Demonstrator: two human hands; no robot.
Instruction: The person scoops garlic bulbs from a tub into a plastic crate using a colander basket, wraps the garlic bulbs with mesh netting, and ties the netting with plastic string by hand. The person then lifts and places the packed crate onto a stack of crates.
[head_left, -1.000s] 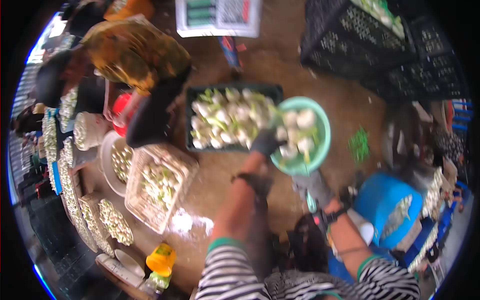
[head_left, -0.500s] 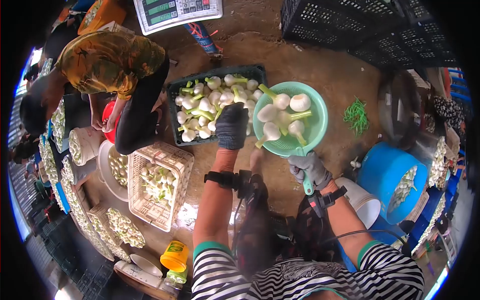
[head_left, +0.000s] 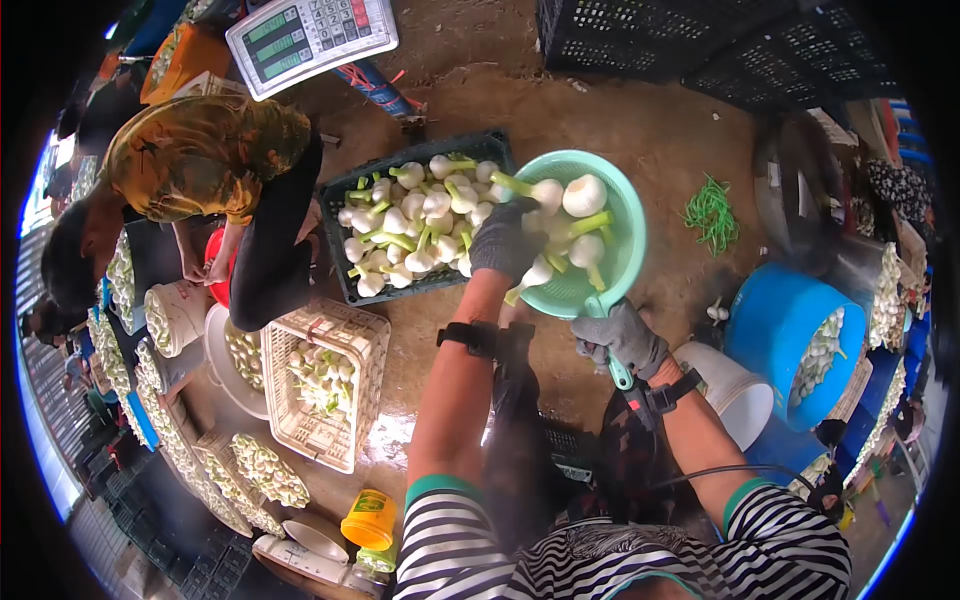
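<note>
My left hand (head_left: 508, 240), in a dark glove, is over the left rim of a round green basket (head_left: 632, 225). It is blurred, its fingers point down and away, and whatever is under them is hidden. White bulbs with cut green stems (head_left: 585, 196) lie inside the basket. My right hand (head_left: 622, 338), in a grey glove, is closed around the basket's green handle (head_left: 620, 373) at its near side. Just left of the basket, a black crate (head_left: 350, 285) is filled with several similar bulbs.
A scale (head_left: 310, 40) stands beyond the black crate. At left, a person (head_left: 200, 160) bends over a red container (head_left: 217, 265). A cream crate (head_left: 345, 440) is nearer. Blue (head_left: 765, 320) and white (head_left: 740, 395) buckets are at right, dark stacked crates (head_left: 640, 45) at the back.
My left hand has moved right, from over the black crate to the basket's left rim. My right hand keeps its hold on the handle. The view has shifted.
</note>
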